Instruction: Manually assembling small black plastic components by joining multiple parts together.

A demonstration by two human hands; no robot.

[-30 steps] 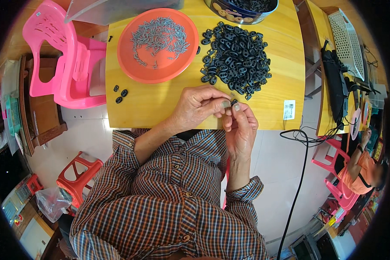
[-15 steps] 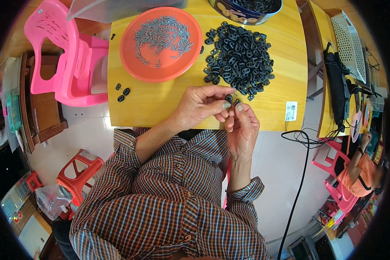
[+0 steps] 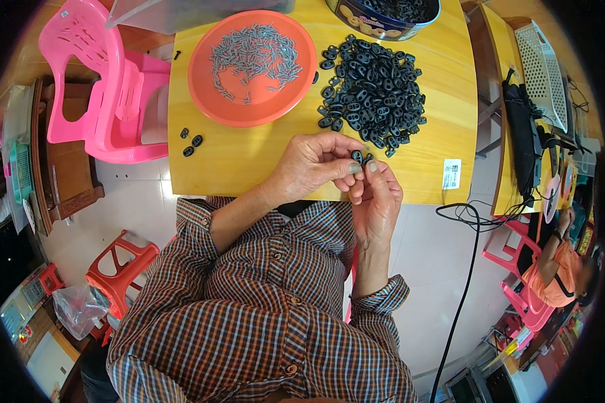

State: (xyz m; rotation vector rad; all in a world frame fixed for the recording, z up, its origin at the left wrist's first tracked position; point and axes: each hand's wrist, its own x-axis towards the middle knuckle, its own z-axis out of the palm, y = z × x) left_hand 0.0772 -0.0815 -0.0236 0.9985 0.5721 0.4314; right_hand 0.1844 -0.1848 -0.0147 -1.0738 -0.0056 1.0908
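Over the near edge of the yellow table [image 3: 249, 164], my hands meet fingertip to fingertip. My left hand [image 3: 319, 163] pinches a small black oval piece with two holes [image 3: 357, 155] between thumb and fingers. Right beside it, my right hand [image 3: 376, 198] is closed on another small black piece [image 3: 367, 158], mostly covered by the fingertips. Just beyond them lies a large heap of similar black two-hole pieces [image 3: 373, 91]. An orange plate [image 3: 249, 115] at the left carries many small grey metal screws [image 3: 257, 57].
Several loose black pieces [image 3: 196, 140] lie near the table's left edge. At the back stand a round dark-blue tin [image 3: 383, 28] of small black parts and a clear plastic bin [image 3: 188, 15]. A pink chair [image 3: 107, 101] is at the left; a black cable [image 3: 474, 269] hangs at the right.
My hands stay almost in the same place. The black oval piece in my left fingers now shows slightly more of its face. The view has shifted a little.
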